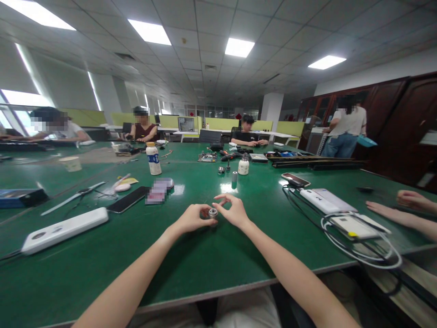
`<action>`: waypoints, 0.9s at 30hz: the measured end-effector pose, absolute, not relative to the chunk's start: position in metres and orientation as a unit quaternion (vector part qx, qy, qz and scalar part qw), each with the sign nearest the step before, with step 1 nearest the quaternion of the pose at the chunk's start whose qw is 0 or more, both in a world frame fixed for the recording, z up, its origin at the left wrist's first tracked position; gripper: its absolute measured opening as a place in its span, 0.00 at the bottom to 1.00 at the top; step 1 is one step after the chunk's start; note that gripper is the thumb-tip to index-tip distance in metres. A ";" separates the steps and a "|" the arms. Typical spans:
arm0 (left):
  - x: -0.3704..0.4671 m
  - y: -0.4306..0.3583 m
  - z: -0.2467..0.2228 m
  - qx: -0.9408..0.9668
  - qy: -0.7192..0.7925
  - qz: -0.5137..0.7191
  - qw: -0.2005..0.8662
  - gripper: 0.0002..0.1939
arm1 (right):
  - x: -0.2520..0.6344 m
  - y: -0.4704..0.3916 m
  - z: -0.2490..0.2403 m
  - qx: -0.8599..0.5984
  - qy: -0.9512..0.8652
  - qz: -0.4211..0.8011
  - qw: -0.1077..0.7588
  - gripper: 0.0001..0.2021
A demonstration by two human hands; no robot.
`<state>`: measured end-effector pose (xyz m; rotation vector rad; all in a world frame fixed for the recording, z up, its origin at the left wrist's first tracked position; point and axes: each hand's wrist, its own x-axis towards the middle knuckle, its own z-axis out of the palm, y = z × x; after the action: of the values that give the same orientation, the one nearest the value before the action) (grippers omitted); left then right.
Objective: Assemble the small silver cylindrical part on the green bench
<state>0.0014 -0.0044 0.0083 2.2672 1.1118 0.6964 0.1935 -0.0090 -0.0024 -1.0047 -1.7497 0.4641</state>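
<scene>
A small round metal part (213, 212) is held just above the green table (191, 269), between my two hands. My left hand (196, 218) grips it from the left with thumb and fingers. Close against its right side is my right hand (234, 210), its thumb near the part's top and its fingers curved apart. Beyond my hands a small grey cylinder (234, 177) stands upright, with a small dark metal piece (221, 170) and a dark upright piece (228, 165) behind it.
A white bottle (243, 165) and a blue-and-white bottle (153, 159) stand farther back. At left lie a white power strip (66, 230) and a black phone (129, 199). Coiled cables (362, 241) and devices are at right, near another person's hands (392, 212). Other people sit beyond.
</scene>
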 end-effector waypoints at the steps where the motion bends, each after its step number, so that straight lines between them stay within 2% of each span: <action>1: 0.002 -0.005 0.009 0.837 0.411 0.255 0.256 0.22 | 0.194 -0.009 -0.002 -0.408 -0.729 0.197 0.514 0.11; 6: 0.003 -0.006 0.011 0.839 0.412 0.255 0.246 0.21 | 0.189 -0.012 -0.002 -0.371 -0.766 0.225 0.474 0.08; 12: 0.002 -0.005 0.010 0.841 0.416 0.249 0.240 0.23 | 0.202 0.011 -0.008 -0.389 -0.701 0.236 0.549 0.09; 14: 0.002 -0.006 0.011 0.839 0.420 0.249 0.239 0.23 | 0.215 0.022 -0.016 -0.423 -0.699 0.240 0.524 0.08; 17: 0.002 -0.006 0.011 0.838 0.419 0.249 0.244 0.23 | 0.231 0.034 -0.031 -0.449 -0.743 0.265 0.419 0.07; 19: 0.002 -0.007 0.011 0.838 0.420 0.247 0.246 0.23 | 0.236 0.037 -0.038 -0.447 -0.747 0.286 0.400 0.07; 23: 0.002 -0.006 0.011 0.837 0.419 0.248 0.248 0.23 | 0.228 0.033 -0.032 -0.439 -0.723 0.286 0.450 0.07; 27: 0.002 -0.006 0.010 0.839 0.417 0.253 0.241 0.23 | 0.207 0.016 -0.013 -0.360 -0.707 0.299 0.529 0.11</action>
<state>0.0020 -0.0063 0.0103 2.2943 1.1419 0.6934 0.2067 0.0164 -0.0133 -0.8609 -1.6896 0.7153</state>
